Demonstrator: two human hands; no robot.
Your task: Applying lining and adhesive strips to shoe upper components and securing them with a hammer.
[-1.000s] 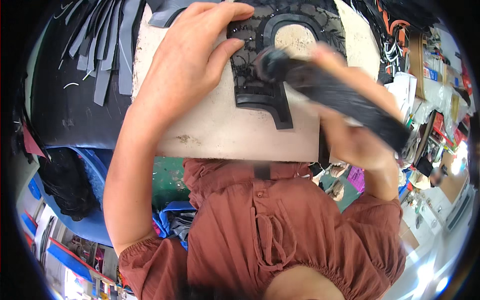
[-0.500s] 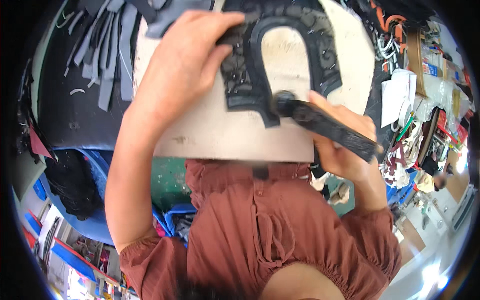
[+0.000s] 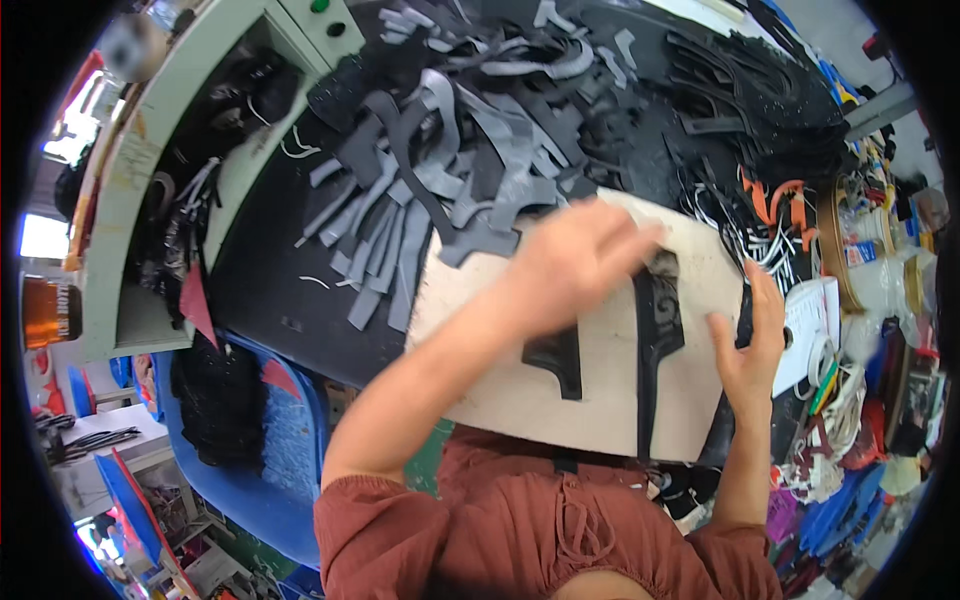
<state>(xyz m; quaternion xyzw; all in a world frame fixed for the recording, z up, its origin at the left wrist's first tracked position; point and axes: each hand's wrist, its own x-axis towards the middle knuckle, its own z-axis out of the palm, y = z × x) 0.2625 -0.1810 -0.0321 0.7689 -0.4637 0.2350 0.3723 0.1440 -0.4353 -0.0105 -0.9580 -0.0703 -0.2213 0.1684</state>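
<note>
Our left hand is a blur over the black piece on the pale board; we cannot tell whether it grips anything. Our right hand spreads open by the board's right edge. Grey strips lie on the desk.

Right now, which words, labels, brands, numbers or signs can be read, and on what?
Amber container at far left: dark lettering, which I won't copy out.
Blue-and-white label at right: too small to read.
White sheet: nothing I can make out.
Pale board: no readable text.
</note>
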